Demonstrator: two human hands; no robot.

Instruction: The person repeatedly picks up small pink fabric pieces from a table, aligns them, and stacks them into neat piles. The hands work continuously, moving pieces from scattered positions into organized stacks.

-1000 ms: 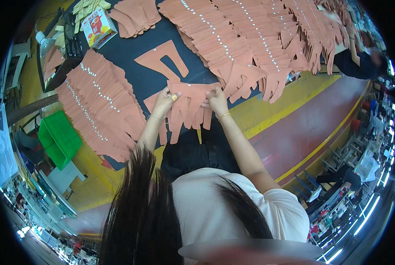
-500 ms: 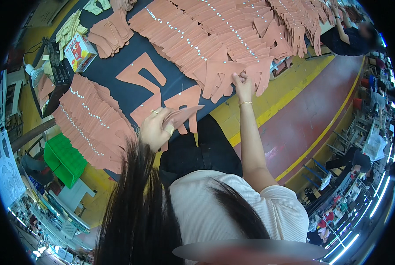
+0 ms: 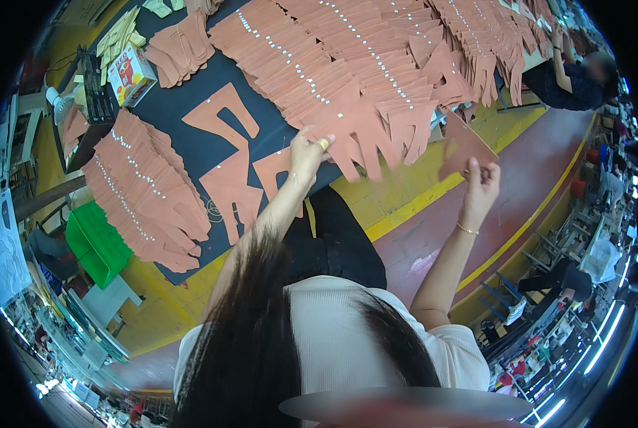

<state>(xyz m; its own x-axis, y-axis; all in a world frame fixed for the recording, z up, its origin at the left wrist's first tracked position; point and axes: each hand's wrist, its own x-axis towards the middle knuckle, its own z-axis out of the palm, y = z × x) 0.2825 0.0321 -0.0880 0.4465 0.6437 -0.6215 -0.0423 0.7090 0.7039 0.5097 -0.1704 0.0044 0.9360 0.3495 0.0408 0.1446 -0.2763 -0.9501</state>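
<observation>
In my raised right hand [image 3: 481, 185], thumb and fingers pinch a salmon-pink cut piece [image 3: 464, 146], held off the table over the floor. It is slightly blurred. My left hand [image 3: 309, 155], with yellow wrapping on the thumb, is at the near edge of the big overlapping stack [image 3: 312, 50]. Its fingers close at the corner of a pink slotted piece [image 3: 354, 125] lying along that edge; the exact grip is partly hidden. Single flat pieces lie on the dark tabletop left of this hand: a slotted one [image 3: 219, 118], one below it [image 3: 228, 187], and one partly behind my forearm [image 3: 270, 170].
Another fanned pink stack [image 3: 137, 182] lies at the left table edge. A small printed carton [image 3: 131, 75] and yellowish pieces [image 3: 119, 39] sit behind it. A green crate [image 3: 96, 242] stands beyond the left edge. Far right, a person in dark clothing [image 3: 565, 78] works at the pieces.
My right hand has moved right and toward me, lifting a piece away from the stack. My left hand has reached forward and right to the stack edge; the folded piece it held no longer shows there.
</observation>
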